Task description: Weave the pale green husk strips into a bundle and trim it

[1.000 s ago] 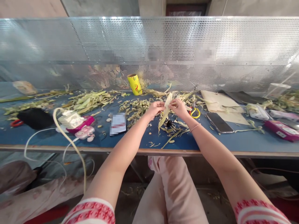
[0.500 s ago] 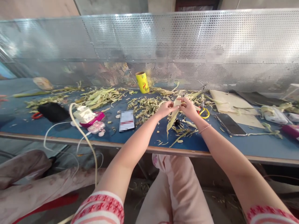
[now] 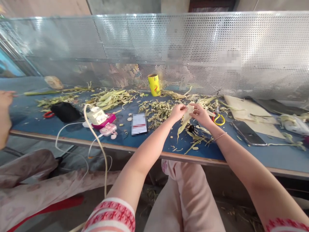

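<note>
A pale, dry corn husk (image 3: 183, 125) is stretched between my hands above the table, its long tip hanging down to the left. My left hand (image 3: 178, 112) pinches its upper left edge. On the other side, my right hand (image 3: 201, 114) grips the upper right edge with bent fingers. Behind both hands lies a heap of shredded husk strips (image 3: 158, 112). Yellow looped handles (image 3: 219, 120), apparently of scissors, rest just right of my right hand. Loose strips (image 3: 196, 141) lie below the hands.
A perforated metal screen (image 3: 145, 38) rises behind the blue table. A yellow tube (image 3: 154, 85), more husks (image 3: 111, 98), a power strip (image 3: 98, 116), a card-like screen (image 3: 139, 124), a phone (image 3: 249, 132) and a cardboard sheet (image 3: 251, 111) lie around. At left is a co-worker's hand (image 3: 6, 98).
My view has turned slightly left, so the table's things sit further right. The husk shows broader between my hands. More of the co-worker's hand and arm has come into view at left.
</note>
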### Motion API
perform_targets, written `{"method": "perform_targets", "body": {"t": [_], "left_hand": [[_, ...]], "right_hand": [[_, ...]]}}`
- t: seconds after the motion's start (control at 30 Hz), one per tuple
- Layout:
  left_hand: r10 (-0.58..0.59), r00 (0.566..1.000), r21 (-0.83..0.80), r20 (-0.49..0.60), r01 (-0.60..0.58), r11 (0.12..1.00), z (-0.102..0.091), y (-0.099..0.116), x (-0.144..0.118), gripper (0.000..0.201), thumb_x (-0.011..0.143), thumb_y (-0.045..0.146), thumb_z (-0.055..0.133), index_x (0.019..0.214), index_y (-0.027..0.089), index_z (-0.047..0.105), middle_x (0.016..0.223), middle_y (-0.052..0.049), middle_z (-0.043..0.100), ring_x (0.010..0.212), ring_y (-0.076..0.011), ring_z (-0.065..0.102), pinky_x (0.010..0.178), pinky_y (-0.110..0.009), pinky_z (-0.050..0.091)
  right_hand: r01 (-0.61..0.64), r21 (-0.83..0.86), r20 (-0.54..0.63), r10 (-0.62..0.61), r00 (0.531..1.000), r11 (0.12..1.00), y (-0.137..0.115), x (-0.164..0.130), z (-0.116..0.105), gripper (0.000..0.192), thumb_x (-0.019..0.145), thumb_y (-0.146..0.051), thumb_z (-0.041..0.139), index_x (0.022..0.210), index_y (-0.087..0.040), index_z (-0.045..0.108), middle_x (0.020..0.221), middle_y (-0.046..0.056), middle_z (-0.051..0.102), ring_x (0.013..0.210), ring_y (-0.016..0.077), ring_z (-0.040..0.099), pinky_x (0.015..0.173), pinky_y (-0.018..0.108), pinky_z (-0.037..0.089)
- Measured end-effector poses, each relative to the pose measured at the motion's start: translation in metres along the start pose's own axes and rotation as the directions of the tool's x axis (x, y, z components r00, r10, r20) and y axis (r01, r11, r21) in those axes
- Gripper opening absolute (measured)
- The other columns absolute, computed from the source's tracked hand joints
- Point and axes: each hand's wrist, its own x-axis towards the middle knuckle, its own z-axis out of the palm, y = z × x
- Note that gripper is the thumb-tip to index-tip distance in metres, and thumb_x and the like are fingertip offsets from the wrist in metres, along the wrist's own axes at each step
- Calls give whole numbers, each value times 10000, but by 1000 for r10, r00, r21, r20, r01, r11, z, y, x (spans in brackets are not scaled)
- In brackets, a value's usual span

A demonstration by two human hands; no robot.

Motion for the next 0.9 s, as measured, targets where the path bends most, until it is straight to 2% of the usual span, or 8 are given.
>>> {"method": "perform_targets", "body": {"t": [0.17,0.3,0.43,0.6,0.8,0.9], "left_hand": [[-62,998,-143,-3,61,988,-4,1,2,62,771,118,599,709,124,600,614,20,600,566,-69,522,593,-202,390],[-93,996,-187,11,93,978,-6,5,-1,81,809,161,565,738,133,592,523,53,538,420,-47,462,491,-188,360],[-130,992,-182,11,129,975,-7,12,-6,82,836,181,542,777,137,577,562,42,571,436,-49,524,516,-181,418],[-21,1000,-58,3,22,998,-5,11,-9,128,856,241,521,778,152,568,611,25,591,489,-67,551,542,-193,440],[67,997,36,48,-69,997,-5,9,-9,189,881,265,466,749,165,556,557,44,549,489,-82,556,546,-204,438],[57,997,21,50,-58,998,-7,12,-9,198,883,234,454,721,165,545,503,50,523,473,-85,546,548,-207,437]], "right_hand": [[73,-132,-4,-74,997,989,-2,-3,3,532,704,-223,598,1227,-251,504,1056,63,570,716,137,571,594,302,542],[162,-291,-13,-173,985,943,-2,-3,4,503,726,-172,557,1224,-235,518,1082,90,567,782,165,590,635,327,559],[257,-362,28,-265,964,896,-5,-5,6,483,753,-147,527,1227,-243,531,1039,90,575,829,189,596,667,346,567],[312,-363,101,-296,950,878,-11,-7,7,491,769,-126,509,1243,-254,528,1000,75,563,785,174,591,677,347,567],[317,-398,72,-315,946,861,-14,-7,5,535,732,-65,480,1233,-244,523,1013,74,545,762,167,574,732,379,558],[326,-405,54,-334,941,854,-13,-6,4,546,707,-46,482,1214,-243,517,1040,73,549,771,167,570,795,412,545]]}}
